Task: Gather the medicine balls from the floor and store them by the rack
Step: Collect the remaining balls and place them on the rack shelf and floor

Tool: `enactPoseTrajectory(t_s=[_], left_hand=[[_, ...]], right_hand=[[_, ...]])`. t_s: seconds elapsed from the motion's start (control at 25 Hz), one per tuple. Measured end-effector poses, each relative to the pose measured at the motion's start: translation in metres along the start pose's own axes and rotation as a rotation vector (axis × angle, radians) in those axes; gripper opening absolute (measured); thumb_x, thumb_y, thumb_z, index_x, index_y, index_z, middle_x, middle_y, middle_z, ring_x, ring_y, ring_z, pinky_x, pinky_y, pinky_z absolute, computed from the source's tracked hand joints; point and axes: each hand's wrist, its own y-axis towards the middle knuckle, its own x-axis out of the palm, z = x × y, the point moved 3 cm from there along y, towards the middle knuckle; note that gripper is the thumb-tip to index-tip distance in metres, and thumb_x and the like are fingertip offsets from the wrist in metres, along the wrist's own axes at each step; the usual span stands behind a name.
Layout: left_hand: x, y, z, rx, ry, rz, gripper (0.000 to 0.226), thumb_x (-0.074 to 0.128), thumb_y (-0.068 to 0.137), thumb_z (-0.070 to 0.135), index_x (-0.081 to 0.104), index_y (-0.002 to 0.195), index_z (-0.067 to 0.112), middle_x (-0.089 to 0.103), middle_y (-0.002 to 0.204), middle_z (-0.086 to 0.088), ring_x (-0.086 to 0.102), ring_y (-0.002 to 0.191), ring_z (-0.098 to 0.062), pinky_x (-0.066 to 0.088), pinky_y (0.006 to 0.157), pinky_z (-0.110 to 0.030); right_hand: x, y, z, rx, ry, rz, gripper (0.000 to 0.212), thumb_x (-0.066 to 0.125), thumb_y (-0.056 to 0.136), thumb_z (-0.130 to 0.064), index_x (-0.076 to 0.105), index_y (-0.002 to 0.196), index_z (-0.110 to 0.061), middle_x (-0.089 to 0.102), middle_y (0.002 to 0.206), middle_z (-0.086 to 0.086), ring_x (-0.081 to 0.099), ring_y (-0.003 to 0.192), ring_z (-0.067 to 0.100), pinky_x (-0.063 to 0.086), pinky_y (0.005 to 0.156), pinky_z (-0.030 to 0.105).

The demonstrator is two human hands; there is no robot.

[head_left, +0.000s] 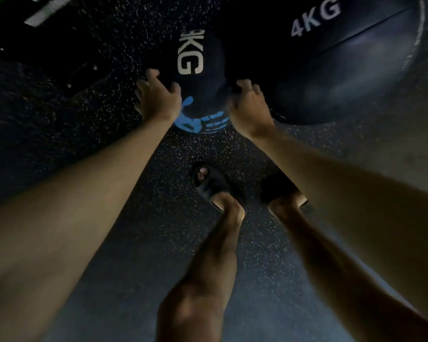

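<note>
A small black medicine ball [198, 93] with white "KG" lettering and a blue handprint sits low in front of me, over the speckled floor. My left hand [157, 99] grips its left side, fingers curved around it. My right hand [248, 104] grips its right side, its fingers wedged between this ball and a larger dark ball marked "4KG" [344, 70], which lies right beside it. I cannot tell whether the small ball touches the floor.
A dark metal rack base [59, 40] with a pale strip runs along the upper left. My feet in black slides [209, 183] [279, 187] stand just behind the balls on the black speckled rubber floor [124, 45]. The scene is dim.
</note>
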Motion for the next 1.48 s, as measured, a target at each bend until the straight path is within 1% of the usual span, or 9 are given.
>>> enactPoseTrajectory(t_s=[0.16,0.28,0.56,0.76,0.96,1.12,1.24,1.32,1.48], left_hand=[[0.034,0.043,-0.010,-0.080,-0.391,-0.201,0.067,0.040,0.100,0.058,0.027,0.156,0.023,0.037,0.157,-0.006,0.039,0.141,-0.025,0.035,0.116,-0.044],[0.053,0.033,-0.020,-0.050,-0.506,-0.134,0.068,0.043,0.095,0.065,0.039,0.149,0.023,0.051,0.145,-0.002,0.052,0.129,-0.019,0.045,0.110,-0.042],[0.084,-0.062,-0.075,-0.038,-0.676,-0.154,0.044,0.047,0.105,0.038,0.044,0.142,0.014,0.058,0.128,-0.005,0.058,0.112,-0.018,0.052,0.082,-0.024],[0.099,-0.055,-0.126,-0.245,-0.714,-0.168,0.040,0.056,0.098,0.028,0.051,0.136,0.017,0.060,0.128,-0.007,0.060,0.110,-0.020,0.052,0.093,-0.036],[0.126,-0.041,-0.135,-0.357,-0.668,-0.374,0.062,0.049,0.097,0.010,0.031,0.153,0.027,0.049,0.147,-0.004,0.049,0.131,-0.025,0.045,0.109,-0.040],[0.152,-0.029,-0.143,-0.484,-0.750,-0.468,0.049,0.045,0.102,0.013,0.039,0.148,0.028,0.058,0.127,0.002,0.057,0.106,-0.019,0.048,0.088,-0.040],[0.170,-0.016,-0.146,-0.545,-0.831,-0.433,0.033,0.042,0.103,0.014,0.054,0.134,0.019,0.068,0.108,0.000,0.061,0.086,-0.014,0.054,0.071,-0.032],[0.169,-0.016,-0.147,-0.499,-0.826,-0.432,0.037,0.044,0.102,0.014,0.052,0.138,0.018,0.066,0.125,-0.006,0.064,0.103,-0.018,0.053,0.069,-0.027],[0.166,-0.010,-0.154,-0.398,-0.761,-0.494,0.031,0.044,0.104,0.013,0.053,0.133,0.020,0.062,0.129,-0.004,0.055,0.083,-0.007,0.044,0.056,-0.013]], right_hand=[[0.026,0.048,-0.009,0.092,0.182,-0.012,0.075,0.035,0.099,-0.057,0.022,0.157,-0.010,0.042,0.151,0.015,0.041,0.139,0.031,0.037,0.115,0.045],[0.042,0.057,-0.013,0.145,0.208,-0.003,0.101,0.025,0.085,-0.082,0.023,0.156,-0.010,0.050,0.147,0.015,0.048,0.135,0.034,0.041,0.111,0.049],[0.051,0.047,-0.009,0.241,0.012,-0.108,0.112,0.041,0.073,-0.091,0.010,0.156,-0.024,0.052,0.143,0.016,0.052,0.127,0.040,0.040,0.108,0.056],[0.066,-0.005,0.046,0.109,-0.006,-0.163,0.105,0.056,0.069,-0.085,0.015,0.149,-0.032,0.045,0.150,0.008,0.046,0.133,0.037,0.039,0.109,0.056],[0.087,-0.046,0.089,0.053,0.007,-0.183,0.109,0.061,0.071,-0.080,0.005,0.154,-0.037,0.036,0.157,0.007,0.038,0.141,0.033,0.041,0.109,0.054],[0.085,-0.052,0.107,0.018,0.055,-0.137,0.082,0.051,0.088,-0.072,0.017,0.151,-0.032,0.056,0.138,0.003,0.061,0.116,0.016,0.055,0.095,0.038],[0.067,-0.036,0.118,0.079,0.111,0.179,0.040,0.033,0.106,-0.046,0.047,0.125,-0.014,0.064,0.097,-0.002,0.066,0.085,0.014,0.057,0.080,0.042],[0.064,-0.022,0.127,0.190,0.053,0.322,0.028,0.040,0.105,-0.030,0.045,0.121,-0.008,0.064,0.106,0.010,0.063,0.097,0.029,0.050,0.082,0.042],[0.078,0.016,0.126,0.315,-0.034,0.111,0.047,0.058,0.096,-0.031,0.042,0.135,-0.009,0.059,0.130,0.014,0.056,0.118,0.031,0.047,0.100,0.045]])
